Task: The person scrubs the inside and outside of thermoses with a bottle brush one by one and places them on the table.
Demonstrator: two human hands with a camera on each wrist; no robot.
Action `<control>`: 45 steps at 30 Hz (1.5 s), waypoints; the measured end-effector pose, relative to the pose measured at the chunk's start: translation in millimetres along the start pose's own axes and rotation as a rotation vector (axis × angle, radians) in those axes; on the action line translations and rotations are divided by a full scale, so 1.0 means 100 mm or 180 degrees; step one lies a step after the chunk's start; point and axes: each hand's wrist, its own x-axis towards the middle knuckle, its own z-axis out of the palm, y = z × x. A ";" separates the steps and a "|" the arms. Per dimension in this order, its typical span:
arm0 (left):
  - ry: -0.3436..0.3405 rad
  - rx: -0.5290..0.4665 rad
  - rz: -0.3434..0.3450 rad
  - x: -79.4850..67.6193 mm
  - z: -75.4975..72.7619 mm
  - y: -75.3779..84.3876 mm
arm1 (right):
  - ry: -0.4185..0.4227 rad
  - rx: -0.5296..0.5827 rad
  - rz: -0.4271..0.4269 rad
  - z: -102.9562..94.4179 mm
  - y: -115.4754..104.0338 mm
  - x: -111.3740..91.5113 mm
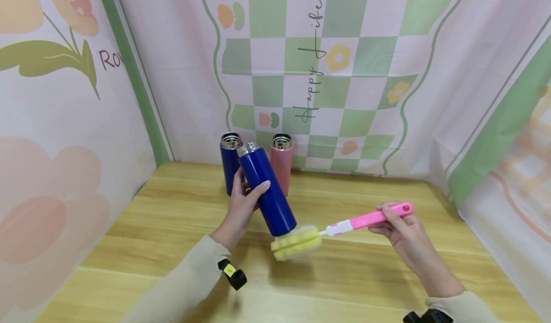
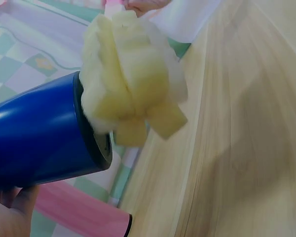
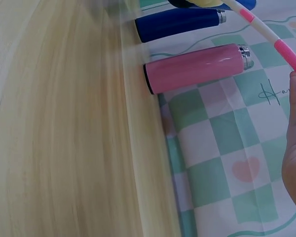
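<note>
My left hand point(image 1: 244, 203) grips a blue thermos bottle point(image 1: 268, 191) round its middle. The bottle is tilted, its lidless metal mouth up and to the left, its base down and to the right. My right hand point(image 1: 403, 229) holds the pink handle of a bottle brush point(image 1: 373, 218). Its yellow sponge head point(image 1: 296, 243) is at the bottle's base, and in the left wrist view the sponge point(image 2: 133, 74) overlaps the rim of that base. Slight blur shows on the sponge.
Behind the held bottle, a second blue bottle point(image 1: 229, 162) and a pink bottle point(image 1: 281, 162) stand lidless on the wooden table point(image 1: 181, 208). Printed curtains point(image 1: 297, 74) hang along the table's back and sides. Each wrist wears a black strap point(image 1: 232, 274).
</note>
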 end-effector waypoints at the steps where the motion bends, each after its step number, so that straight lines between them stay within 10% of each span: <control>1: 0.0005 -0.0029 0.0012 0.00 0.01 0.00 | 0.0010 -0.0007 0.0005 0.01 0.01 0.01; 16: -0.0047 -0.0100 -0.0022 -0.01 0.14 0.01 | 0.0375 -0.0545 0.0245 0.07 0.13 0.04; 33: -0.0204 0.0574 -0.0043 0.04 0.12 -0.04 | 0.0324 -0.0504 0.0266 -0.09 0.02 -0.05; 45: -0.0359 0.1261 0.0434 0.20 0.30 -0.05 | 0.0197 -0.0248 0.0128 -0.21 -0.02 -0.11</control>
